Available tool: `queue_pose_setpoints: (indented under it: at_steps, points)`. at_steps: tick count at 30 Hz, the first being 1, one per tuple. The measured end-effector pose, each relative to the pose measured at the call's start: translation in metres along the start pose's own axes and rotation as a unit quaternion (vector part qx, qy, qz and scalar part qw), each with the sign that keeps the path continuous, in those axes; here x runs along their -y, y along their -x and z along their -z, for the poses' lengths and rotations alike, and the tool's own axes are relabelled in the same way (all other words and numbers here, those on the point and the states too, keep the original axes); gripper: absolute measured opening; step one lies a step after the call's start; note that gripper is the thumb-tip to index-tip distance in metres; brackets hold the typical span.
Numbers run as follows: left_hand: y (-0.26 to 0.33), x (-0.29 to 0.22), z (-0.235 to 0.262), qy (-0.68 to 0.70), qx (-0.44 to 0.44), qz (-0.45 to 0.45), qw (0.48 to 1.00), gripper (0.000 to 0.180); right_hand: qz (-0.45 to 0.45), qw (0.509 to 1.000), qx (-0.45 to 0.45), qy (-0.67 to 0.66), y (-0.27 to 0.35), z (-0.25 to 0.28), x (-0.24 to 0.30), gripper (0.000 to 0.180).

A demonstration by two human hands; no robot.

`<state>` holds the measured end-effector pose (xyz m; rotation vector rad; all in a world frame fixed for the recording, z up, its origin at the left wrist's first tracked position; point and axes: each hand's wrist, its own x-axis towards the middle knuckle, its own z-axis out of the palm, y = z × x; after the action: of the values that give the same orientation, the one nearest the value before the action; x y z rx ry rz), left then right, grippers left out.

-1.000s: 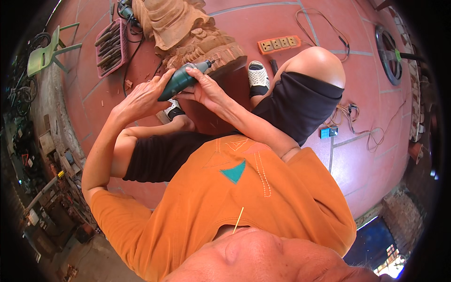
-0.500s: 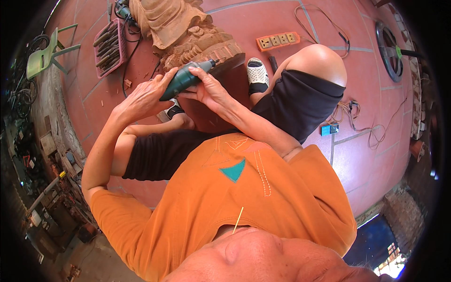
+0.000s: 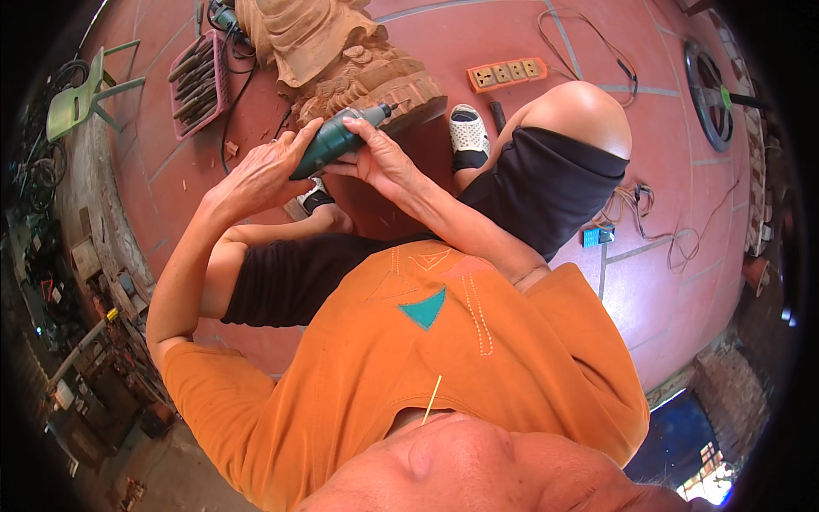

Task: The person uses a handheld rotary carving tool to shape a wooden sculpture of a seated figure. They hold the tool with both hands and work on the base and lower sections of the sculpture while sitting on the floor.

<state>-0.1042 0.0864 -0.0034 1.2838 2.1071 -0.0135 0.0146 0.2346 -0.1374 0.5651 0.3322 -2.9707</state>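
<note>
A dark green rotary tool (image 3: 322, 149) lies slantwise between my hands, its grey nose pointing up and right. My left hand (image 3: 263, 173) is wrapped over the rear of its body. Farther forward, my right hand (image 3: 382, 162) steadies the tool, thumb on top near the nose and fingers underneath. The thin bit at its end lies at the base of a brown carved wooden figure (image 3: 367, 81); I cannot tell whether it touches. Carved folds and layered relief cover the figure, which runs out of the top of the view.
At the left a pink basket (image 3: 223, 96) holds several dark-handled tools, with a green chair (image 3: 72, 107) beyond. An orange power strip (image 3: 507, 74) lies right of the carving. Cords, a small blue box (image 3: 598, 236) and a black wheel-like ring (image 3: 708, 96) are farther right.
Both hands keep the same hold on the rotary tool. Its nose has shifted very slightly, and the thin bit shows more plainly against the carving.
</note>
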Motion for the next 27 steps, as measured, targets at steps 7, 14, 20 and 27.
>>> queue_pose_setpoints:
  at_steps: [7,14,20,27]
  points:
    - [-0.001,0.001,0.0,-0.008,-0.007,0.011,1.0,0.093,-0.009,1.0,0.007,0.009,-0.007,0.003,0.001,0.036]
    - [-0.003,0.0,0.001,-0.01,-0.012,0.034,0.999,0.092,-0.012,1.0,0.01,0.023,-0.018,0.007,0.002,0.039]
    - [-0.003,0.001,0.0,-0.008,-0.012,0.034,0.999,0.093,-0.007,1.0,0.003,0.02,-0.019,0.006,0.001,0.039]
    - [-0.003,0.0,-0.001,-0.011,-0.007,0.031,0.999,0.093,-0.009,1.0,0.002,0.018,-0.017,0.007,0.001,0.041]
